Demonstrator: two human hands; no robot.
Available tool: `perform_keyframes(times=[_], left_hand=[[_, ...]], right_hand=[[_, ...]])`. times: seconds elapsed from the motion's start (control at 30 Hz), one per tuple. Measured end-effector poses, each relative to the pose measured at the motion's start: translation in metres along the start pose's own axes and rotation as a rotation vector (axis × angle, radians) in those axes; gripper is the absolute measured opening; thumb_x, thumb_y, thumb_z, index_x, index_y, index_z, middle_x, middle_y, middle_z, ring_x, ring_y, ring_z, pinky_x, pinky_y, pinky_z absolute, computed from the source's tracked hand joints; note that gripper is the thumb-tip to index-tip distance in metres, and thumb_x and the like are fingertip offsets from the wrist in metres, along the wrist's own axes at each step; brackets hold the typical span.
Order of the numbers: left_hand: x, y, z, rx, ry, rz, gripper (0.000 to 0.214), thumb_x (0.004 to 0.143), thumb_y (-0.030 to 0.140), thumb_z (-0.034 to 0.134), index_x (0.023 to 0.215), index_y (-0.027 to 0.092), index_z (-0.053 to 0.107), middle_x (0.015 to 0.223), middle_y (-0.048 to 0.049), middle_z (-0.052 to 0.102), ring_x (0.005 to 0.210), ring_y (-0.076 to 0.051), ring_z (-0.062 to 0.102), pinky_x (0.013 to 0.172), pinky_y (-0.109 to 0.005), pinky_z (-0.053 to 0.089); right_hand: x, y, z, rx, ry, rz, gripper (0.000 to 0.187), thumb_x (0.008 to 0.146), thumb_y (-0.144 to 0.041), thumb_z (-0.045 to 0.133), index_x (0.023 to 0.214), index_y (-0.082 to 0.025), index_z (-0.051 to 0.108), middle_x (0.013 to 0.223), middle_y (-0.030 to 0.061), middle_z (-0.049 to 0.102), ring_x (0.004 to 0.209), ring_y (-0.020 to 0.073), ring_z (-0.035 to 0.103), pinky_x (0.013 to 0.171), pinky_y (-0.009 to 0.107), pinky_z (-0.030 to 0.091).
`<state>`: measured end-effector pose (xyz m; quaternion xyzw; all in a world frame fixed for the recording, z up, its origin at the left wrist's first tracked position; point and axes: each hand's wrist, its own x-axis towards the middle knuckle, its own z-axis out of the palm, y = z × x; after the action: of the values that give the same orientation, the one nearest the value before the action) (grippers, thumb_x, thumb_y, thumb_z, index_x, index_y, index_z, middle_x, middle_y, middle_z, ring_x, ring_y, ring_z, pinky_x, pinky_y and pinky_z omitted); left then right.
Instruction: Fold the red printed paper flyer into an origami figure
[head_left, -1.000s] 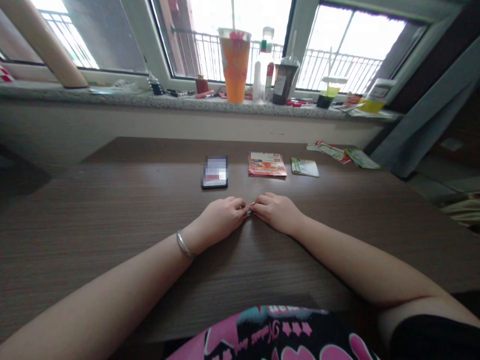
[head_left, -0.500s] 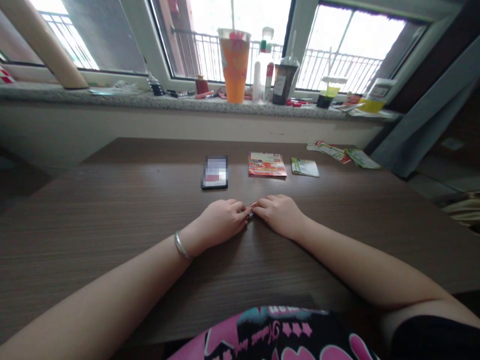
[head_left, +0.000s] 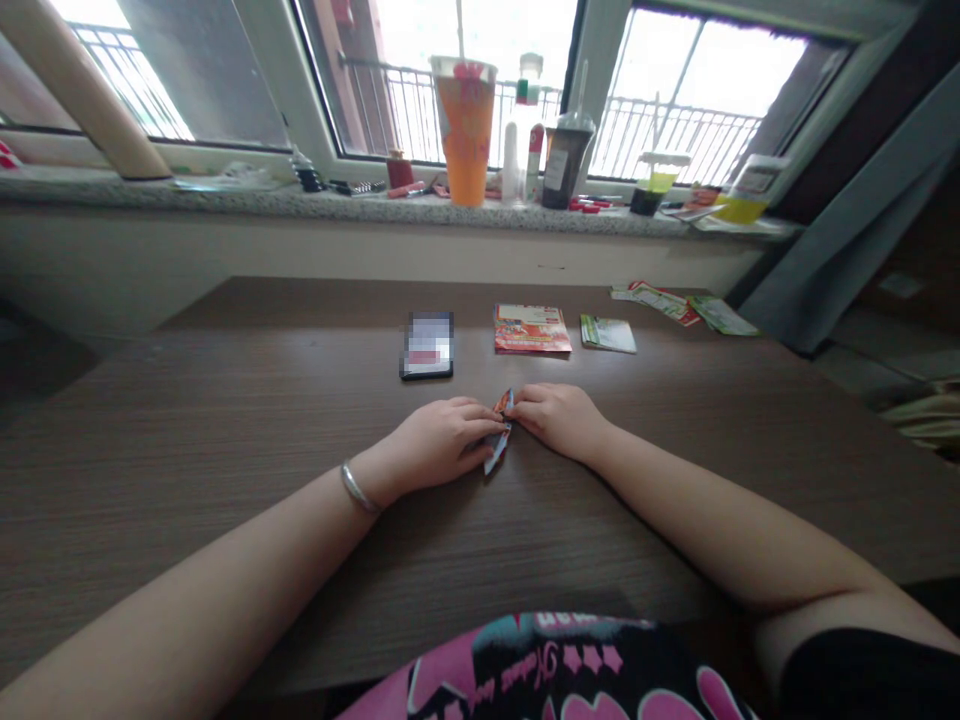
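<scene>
Between my hands, low over the brown table (head_left: 300,560), is a small folded piece of printed paper (head_left: 496,456), pale below with orange and blue toward its top. The fingers of my left hand (head_left: 442,440), which has a silver bangle (head_left: 358,488) at its wrist, are closed on the paper's left side. From the right, my right hand (head_left: 559,420) pinches its upper part. Fingertips cover the middle of the paper, so its exact folds cannot be made out.
Beyond my hands lie a phone (head_left: 427,346), red printed sheets (head_left: 532,330) and a small stack of cards (head_left: 607,334). More cards (head_left: 664,302) are spread at the far right. On the windowsill stand an orange drink cup (head_left: 466,135), a dark cup (head_left: 564,165) and bottles.
My hands have drawn slightly apart, the right one a little up. More of the folded paper now shows between them, and it slants downward to the left.
</scene>
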<state>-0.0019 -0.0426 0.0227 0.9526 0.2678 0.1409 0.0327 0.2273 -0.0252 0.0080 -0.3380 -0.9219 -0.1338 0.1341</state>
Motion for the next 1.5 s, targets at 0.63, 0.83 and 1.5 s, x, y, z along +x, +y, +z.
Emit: perform_keyframes(times=[0.63,0.83,1.5], left_hand=[[-0.002,-0.004,0.004,-0.006,-0.039,-0.031,0.032,0.088,0.031,0.060,0.120,0.027,0.063,0.123,-0.0070,0.059,0.112,-0.024,0.055,0.097,-0.040,0.047],[-0.001,-0.001,0.003,-0.011,-0.036,-0.048,0.032,0.088,0.030,0.059,0.119,0.026,0.064,0.121,-0.0076,0.060,0.110,-0.024,0.056,0.095,-0.040,0.047],[0.000,-0.003,0.003,-0.023,0.016,-0.024,0.026,0.089,0.029,0.057,0.114,0.025,0.066,0.114,-0.0071,0.064,0.105,-0.021,0.059,0.092,-0.036,0.049]], right_hand=[[0.001,0.008,0.007,0.338,0.019,0.064,0.013,0.090,-0.028,0.057,0.088,-0.020,0.067,0.098,0.0043,0.070,0.093,0.0181,0.061,0.083,0.031,0.046],[0.002,0.006,0.006,0.283,0.025,0.055,0.020,0.091,-0.032,0.055,0.102,-0.020,0.068,0.107,0.0057,0.069,0.095,0.0208,0.060,0.084,0.035,0.048],[0.002,0.005,0.006,0.417,0.066,0.083,0.009,0.088,-0.026,0.059,0.092,-0.019,0.063,0.104,0.0068,0.066,0.099,0.0193,0.058,0.087,0.034,0.046]])
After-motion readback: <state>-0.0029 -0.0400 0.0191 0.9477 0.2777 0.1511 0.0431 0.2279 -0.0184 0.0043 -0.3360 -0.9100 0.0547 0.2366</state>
